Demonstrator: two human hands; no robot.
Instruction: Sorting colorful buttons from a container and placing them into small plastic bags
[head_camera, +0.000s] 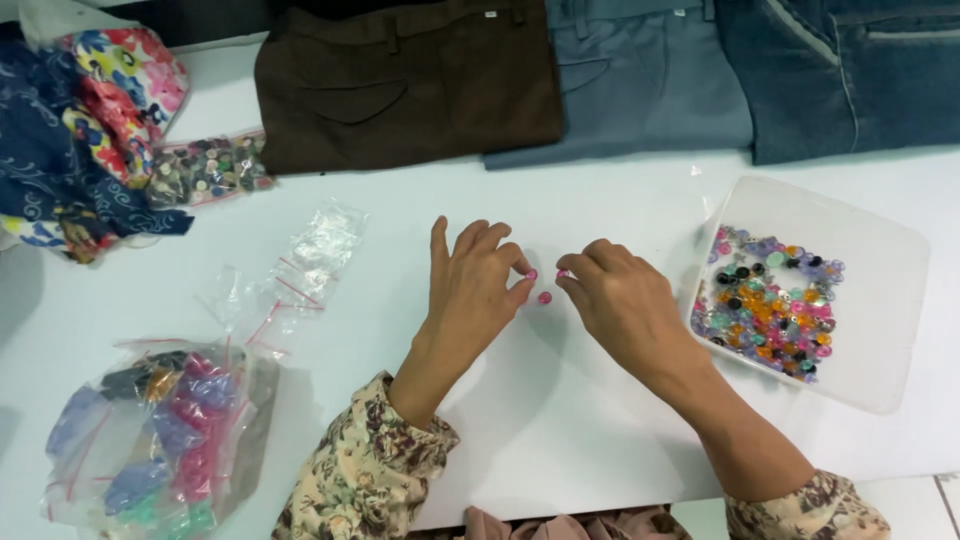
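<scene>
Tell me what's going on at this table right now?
A person is handling small pink buttons on a white table. The left hand pinches one pink button at its fingertips, the right hand pinches another, and a third lies on the table between them. A clear tray of mixed coloured buttons sits to the right.

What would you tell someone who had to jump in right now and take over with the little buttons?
Left hand: pinching a small pink button between thumb and forefinger, above the white table.
Right hand: pinching a second pink button at its fingertips, close to the left one.
A third pink button lies loose on the table just below the two hands.
The clear tray at the right holds the pile of mixed coloured buttons.
Small clear zip bags lie at the left; a bigger bag of filled packets sits nearer the front.
Done: three pink ones pulled out. Left: the tray is still full.
</scene>
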